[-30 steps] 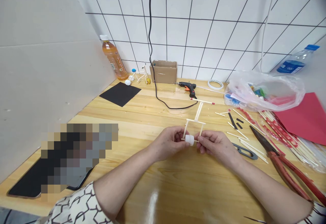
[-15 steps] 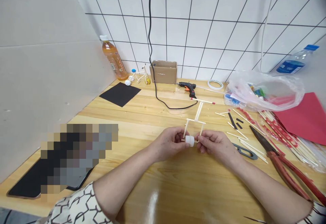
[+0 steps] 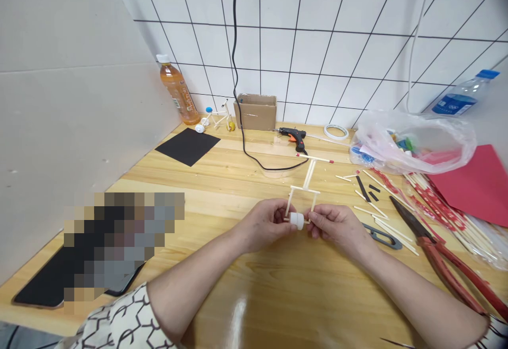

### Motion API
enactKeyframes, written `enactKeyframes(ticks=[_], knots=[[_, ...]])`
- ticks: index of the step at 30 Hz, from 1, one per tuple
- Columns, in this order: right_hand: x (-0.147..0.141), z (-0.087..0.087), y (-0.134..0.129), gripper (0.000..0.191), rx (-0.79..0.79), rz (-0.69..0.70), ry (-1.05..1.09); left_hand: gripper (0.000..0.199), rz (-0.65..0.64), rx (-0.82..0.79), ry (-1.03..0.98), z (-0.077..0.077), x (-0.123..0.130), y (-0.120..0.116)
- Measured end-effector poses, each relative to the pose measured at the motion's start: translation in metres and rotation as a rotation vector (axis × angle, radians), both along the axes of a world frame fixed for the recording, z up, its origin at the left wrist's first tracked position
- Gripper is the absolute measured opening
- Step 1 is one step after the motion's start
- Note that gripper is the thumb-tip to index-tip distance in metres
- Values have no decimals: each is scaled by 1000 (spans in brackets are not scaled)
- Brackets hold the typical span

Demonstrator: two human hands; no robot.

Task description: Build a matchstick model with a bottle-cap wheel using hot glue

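Note:
Both hands hold a small frame of pale wooden sticks [image 3: 305,189] over the table. At its near end, a white bottle-cap wheel [image 3: 297,220] sits on a short cross stick between the two side sticks. My left hand [image 3: 268,223] pinches the left end of the frame beside the wheel, its thumb close to the wheel. My right hand [image 3: 331,222] grips the right side stick and the cross stick's end between thumb and fingers. The far end carries a cross stick with red tips [image 3: 315,158]. Fingertips partly hide the joints.
A glue gun [image 3: 292,136] lies behind the frame, its black cord running up the wall. To the right are loose sticks, a grey cutter [image 3: 383,236], red-handled shears [image 3: 432,254] and a plastic bag of caps [image 3: 413,143]. A small stick model [image 3: 216,119] stands beside a cardboard box [image 3: 256,113].
The white wheel looks very slightly shifted to the right along with the whole view. Both hands keep the same grip on the stick frame.

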State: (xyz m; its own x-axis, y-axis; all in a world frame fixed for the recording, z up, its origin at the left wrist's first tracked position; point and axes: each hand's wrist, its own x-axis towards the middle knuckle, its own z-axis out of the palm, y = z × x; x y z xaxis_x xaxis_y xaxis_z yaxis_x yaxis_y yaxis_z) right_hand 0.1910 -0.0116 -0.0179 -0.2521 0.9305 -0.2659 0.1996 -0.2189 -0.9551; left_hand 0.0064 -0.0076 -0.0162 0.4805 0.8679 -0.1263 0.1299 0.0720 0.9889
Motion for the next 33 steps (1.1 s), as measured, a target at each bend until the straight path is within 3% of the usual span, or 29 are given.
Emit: enactKeyframes(ticks=[18, 33], knots=[[-3, 4, -1, 39, -82, -29, 25, 19, 22, 3, -2, -1, 2, -1], [-2, 2, -5, 38, 25, 43, -40, 22, 22, 18, 30, 0, 2, -1]])
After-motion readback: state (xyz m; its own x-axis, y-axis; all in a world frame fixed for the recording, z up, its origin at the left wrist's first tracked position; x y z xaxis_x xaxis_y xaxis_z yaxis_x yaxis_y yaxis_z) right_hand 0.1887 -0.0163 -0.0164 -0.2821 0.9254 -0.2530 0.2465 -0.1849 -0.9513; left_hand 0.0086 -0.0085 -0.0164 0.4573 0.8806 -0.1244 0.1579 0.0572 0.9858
